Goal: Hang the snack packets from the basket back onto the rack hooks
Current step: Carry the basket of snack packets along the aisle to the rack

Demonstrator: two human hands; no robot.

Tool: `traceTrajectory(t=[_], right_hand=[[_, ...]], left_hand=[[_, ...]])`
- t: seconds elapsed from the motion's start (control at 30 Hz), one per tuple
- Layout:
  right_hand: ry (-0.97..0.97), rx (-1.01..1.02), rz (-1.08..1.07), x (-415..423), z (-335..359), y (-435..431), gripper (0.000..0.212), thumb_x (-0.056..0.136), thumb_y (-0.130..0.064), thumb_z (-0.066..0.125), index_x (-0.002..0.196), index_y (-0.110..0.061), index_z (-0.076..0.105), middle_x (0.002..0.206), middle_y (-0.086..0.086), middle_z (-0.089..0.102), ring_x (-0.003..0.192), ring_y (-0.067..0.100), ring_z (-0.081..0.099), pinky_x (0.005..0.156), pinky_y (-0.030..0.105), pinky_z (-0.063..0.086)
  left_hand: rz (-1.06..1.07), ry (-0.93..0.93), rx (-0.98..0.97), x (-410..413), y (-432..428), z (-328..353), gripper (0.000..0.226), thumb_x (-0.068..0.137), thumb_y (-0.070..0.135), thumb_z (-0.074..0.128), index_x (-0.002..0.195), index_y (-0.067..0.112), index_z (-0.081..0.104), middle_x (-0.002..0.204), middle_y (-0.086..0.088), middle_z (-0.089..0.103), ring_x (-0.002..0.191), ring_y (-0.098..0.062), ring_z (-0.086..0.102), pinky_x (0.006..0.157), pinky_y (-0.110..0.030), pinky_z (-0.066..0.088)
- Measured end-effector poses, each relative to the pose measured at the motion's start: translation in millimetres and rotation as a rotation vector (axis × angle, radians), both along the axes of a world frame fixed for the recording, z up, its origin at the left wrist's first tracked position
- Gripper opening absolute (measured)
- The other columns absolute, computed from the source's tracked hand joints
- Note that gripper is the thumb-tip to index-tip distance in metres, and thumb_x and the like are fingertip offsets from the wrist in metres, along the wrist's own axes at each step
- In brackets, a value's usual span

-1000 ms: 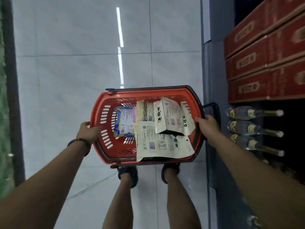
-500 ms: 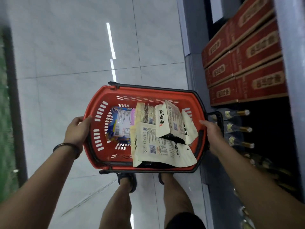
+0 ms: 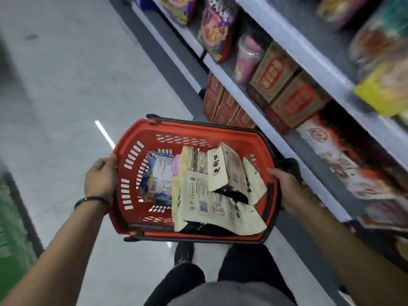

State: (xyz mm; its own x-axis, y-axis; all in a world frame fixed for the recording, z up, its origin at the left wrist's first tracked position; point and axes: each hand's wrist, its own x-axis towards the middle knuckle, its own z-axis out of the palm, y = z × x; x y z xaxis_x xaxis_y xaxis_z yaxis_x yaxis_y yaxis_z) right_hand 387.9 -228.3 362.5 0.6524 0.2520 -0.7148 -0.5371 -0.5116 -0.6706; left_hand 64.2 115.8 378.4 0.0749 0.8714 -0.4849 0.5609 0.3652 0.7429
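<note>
Head view: left hand (image 3: 100, 178) and right hand (image 3: 287, 191) grip opposite end rims of red basket (image 3: 141, 138), fingers clamped on it. Snack packets (image 3: 212, 202) piled inside, toward its right end; shelves (image 3: 287, 38) alongside on right.

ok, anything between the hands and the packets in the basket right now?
Nothing blocks the packets: the cream packets lie uncovered on top in the open red basket. But the left hand and right hand each grip a basket side, so neither is free. No rack hooks are in view.
</note>
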Motion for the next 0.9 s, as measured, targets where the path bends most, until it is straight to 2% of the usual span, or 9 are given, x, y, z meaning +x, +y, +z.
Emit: traceTrajectory(t=[0.13, 0.3, 0.37, 0.47, 0.6, 0.7, 0.77, 0.83, 0.9], right_hand=[[0.023, 0.061, -0.185, -42.7, 41.2, -65.5, 0.052, 0.071, -0.056, 0.078, 0.113, -0.024, 0.084, 0.113, 0.011, 0.083, 0.100, 0.037, 0.080, 0.102, 0.061, 0.059], [-0.005, 0.105, -0.428, -86.6, 89.3, -160.6, 0.052, 0.076, -0.055, 0.076, 0.119, -0.025, 0.081, 0.115, 0.009, 0.082, 0.108, 0.040, 0.078, 0.104, 0.064, 0.056], [-0.021, 0.125, -0.517, -100.0, 108.7, -201.3, 0.047, 0.081, -0.053, 0.075, 0.116, -0.023, 0.083, 0.111, 0.011, 0.083, 0.102, 0.040, 0.079, 0.098, 0.062, 0.060], [-0.054, 0.158, -0.652, -122.7, 131.3, -269.2, 0.038, 0.086, -0.046, 0.074, 0.110, -0.018, 0.085, 0.105, 0.015, 0.083, 0.087, 0.039, 0.082, 0.078, 0.048, 0.066], [-0.114, 0.117, -0.862, -163.5, 153.1, -372.6, 0.038, 0.086, -0.042, 0.075, 0.113, -0.018, 0.083, 0.105, 0.015, 0.083, 0.096, 0.042, 0.080, 0.097, 0.061, 0.061], [-0.114, 0.122, -1.014, -206.2, 161.0, -455.2, 0.031, 0.088, -0.039, 0.073, 0.112, -0.022, 0.084, 0.105, 0.015, 0.083, 0.099, 0.042, 0.079, 0.098, 0.065, 0.059], [-0.107, 0.133, -1.118, -240.9, 164.1, -512.3, 0.022, 0.089, -0.037, 0.073, 0.108, -0.033, 0.084, 0.103, 0.013, 0.083, 0.097, 0.041, 0.079, 0.094, 0.060, 0.062], [-0.114, 0.141, -1.210, -277.2, 165.5, -571.5, 0.022, 0.087, -0.034, 0.073, 0.105, -0.031, 0.085, 0.101, 0.012, 0.084, 0.090, 0.037, 0.080, 0.081, 0.048, 0.065], [-0.117, 0.142, -1.291, -313.1, 167.4, -627.7, 0.022, 0.085, -0.031, 0.073, 0.100, -0.022, 0.086, 0.096, 0.012, 0.084, 0.076, 0.032, 0.081, 0.064, 0.038, 0.063]], left_hand=[[-0.141, -0.036, 0.002, 24.0, -10.9, 52.5, 0.048, 0.090, 0.065, 0.060, 0.097, 0.020, 0.073, 0.099, -0.009, 0.082, 0.093, -0.037, 0.078, 0.094, -0.059, 0.062], [-0.303, -0.055, 0.007, 68.8, -62.1, 97.3, 0.046, 0.088, 0.068, 0.064, 0.094, 0.024, 0.074, 0.074, 0.004, 0.081, 0.077, -0.029, 0.080, 0.073, -0.042, 0.064], [-0.382, -0.061, -0.002, 89.0, -90.8, 110.3, 0.046, 0.089, 0.068, 0.065, 0.093, 0.024, 0.074, 0.079, -0.001, 0.081, 0.077, -0.031, 0.080, 0.078, -0.048, 0.065], [-0.524, -0.082, 0.001, 118.5, -143.4, 125.0, 0.044, 0.094, 0.062, 0.066, 0.096, 0.019, 0.073, 0.091, -0.008, 0.080, 0.084, -0.036, 0.079, 0.086, -0.053, 0.064], [-0.714, -0.110, -0.049, 155.6, -239.9, 140.5, 0.043, 0.099, 0.051, 0.068, 0.113, 0.010, 0.073, 0.114, -0.018, 0.077, 0.100, -0.038, 0.076, 0.097, -0.055, 0.060], [-0.872, -0.127, -0.035, 178.5, -328.2, 150.0, 0.035, 0.101, 0.049, 0.069, 0.115, 0.018, 0.072, 0.114, -0.014, 0.074, 0.089, -0.029, 0.073, 0.083, -0.039, 0.059], [-0.983, -0.096, -0.008, 187.7, -393.6, 153.4, 0.041, 0.101, 0.051, 0.068, 0.118, 0.014, 0.073, 0.111, -0.011, 0.073, 0.080, -0.024, 0.070, 0.071, -0.032, 0.056], [-1.115, -0.077, 0.051, 192.7, -461.7, 155.6, 0.048, 0.105, 0.050, 0.061, 0.124, 0.007, 0.074, 0.124, -0.018, 0.072, 0.101, -0.034, 0.072, 0.090, -0.042, 0.058], [-1.266, -0.027, 0.060, 196.0, -529.6, 155.2, 0.049, 0.112, 0.044, 0.049, 0.127, 0.004, 0.073, 0.139, -0.026, 0.067, 0.122, -0.039, 0.065, 0.104, -0.045, 0.047]])
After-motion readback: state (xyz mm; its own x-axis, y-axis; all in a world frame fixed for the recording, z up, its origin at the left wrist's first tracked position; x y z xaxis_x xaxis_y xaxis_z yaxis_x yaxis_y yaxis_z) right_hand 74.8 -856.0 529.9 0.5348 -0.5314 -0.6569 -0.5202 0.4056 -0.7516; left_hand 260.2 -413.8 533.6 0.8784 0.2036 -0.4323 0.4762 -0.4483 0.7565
